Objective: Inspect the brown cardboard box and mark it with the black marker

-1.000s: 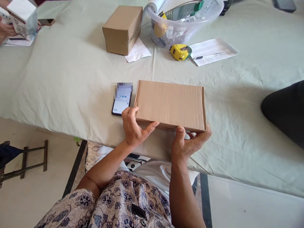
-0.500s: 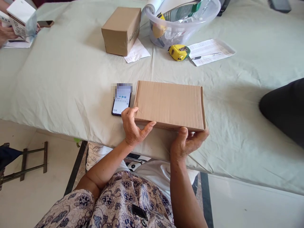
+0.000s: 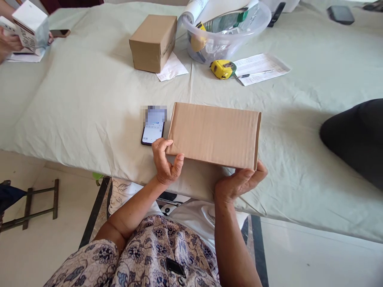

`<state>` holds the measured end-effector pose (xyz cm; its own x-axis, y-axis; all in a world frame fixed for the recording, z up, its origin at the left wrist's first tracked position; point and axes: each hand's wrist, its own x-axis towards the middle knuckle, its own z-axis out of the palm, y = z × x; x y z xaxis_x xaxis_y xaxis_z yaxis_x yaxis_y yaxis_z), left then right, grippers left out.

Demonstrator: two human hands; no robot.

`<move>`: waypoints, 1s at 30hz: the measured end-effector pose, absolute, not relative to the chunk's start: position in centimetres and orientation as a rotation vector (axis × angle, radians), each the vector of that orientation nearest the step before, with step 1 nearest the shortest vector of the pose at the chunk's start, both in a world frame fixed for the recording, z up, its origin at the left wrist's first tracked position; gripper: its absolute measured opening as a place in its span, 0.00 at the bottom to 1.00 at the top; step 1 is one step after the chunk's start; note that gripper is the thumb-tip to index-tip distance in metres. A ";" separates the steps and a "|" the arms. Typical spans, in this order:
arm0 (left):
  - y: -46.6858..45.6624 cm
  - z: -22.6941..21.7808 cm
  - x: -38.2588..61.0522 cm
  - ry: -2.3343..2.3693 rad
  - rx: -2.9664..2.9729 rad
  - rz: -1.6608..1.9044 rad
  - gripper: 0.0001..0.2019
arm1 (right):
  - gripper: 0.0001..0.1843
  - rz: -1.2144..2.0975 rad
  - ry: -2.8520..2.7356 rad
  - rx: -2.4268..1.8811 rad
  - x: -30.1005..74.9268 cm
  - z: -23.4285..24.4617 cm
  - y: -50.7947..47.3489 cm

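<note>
A cardboard box (image 3: 214, 135) is held at the near side of a cloth-covered desk (image 3: 89, 79), just beside a lit phone (image 3: 153, 133). The left grip (image 3: 167, 165), partly open, curls round its near left corner; the right grip (image 3: 241, 183) cups the near right, some fingers hidden. The board looks stiff and dry, unlikely to slip, its panels apt to dent under hard pressure; weight depends on unseen contents. Low on opposite ends seems the surest hold.

Broad table (image 3: 86, 91) under pale green cloth (image 3: 302, 179)
Near left, a wooden frame (image 3: 56, 199) with crossbars on pale floor (image 3: 26, 255).
</note>
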<state>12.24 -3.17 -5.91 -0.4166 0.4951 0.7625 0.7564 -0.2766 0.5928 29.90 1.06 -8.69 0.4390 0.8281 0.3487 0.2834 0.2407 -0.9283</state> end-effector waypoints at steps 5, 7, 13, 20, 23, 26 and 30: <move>-3.0 -6.4 12.4 -1.751 -1.546 -1.772 0.18 | 0.20 0.378 -1.075 -1.182 29.5 -8.0 1.1; -2.9 -6.7 12.5 -1.762 -1.551 -1.805 0.17 | 0.18 0.413 -1.063 -1.158 29.4 -8.0 1.2; -2.6 -7.1 12.6 -1.750 -1.565 -1.879 0.11 | 0.16 0.488 -1.046 -1.187 29.0 -7.6 1.6; -2.4 -7.1 12.5 -1.937 -1.633 -1.602 0.05 | 0.16 0.656 -1.029 -1.290 28.8 -7.5 2.2; -2.4 -7.1 12.7 -2.040 -1.637 -1.536 0.05 | 0.14 0.679 -1.065 -1.399 28.9 -7.2 2.1; -2.4 -7.2 12.9 -2.096 -1.634 -1.522 0.05 | 0.14 0.700 -1.078 -1.436 28.9 -7.0 1.9; -2.4 -7.5 12.9 -2.103 -1.646 -1.545 0.07 | 0.14 0.715 -1.077 -1.434 29.1 -7.1 1.8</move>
<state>12.86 -2.42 -7.45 -0.4295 0.6985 0.5723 0.7551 -0.0699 0.6519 29.09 1.79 -7.12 0.3941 0.9067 0.1500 0.2138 0.0683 -0.9745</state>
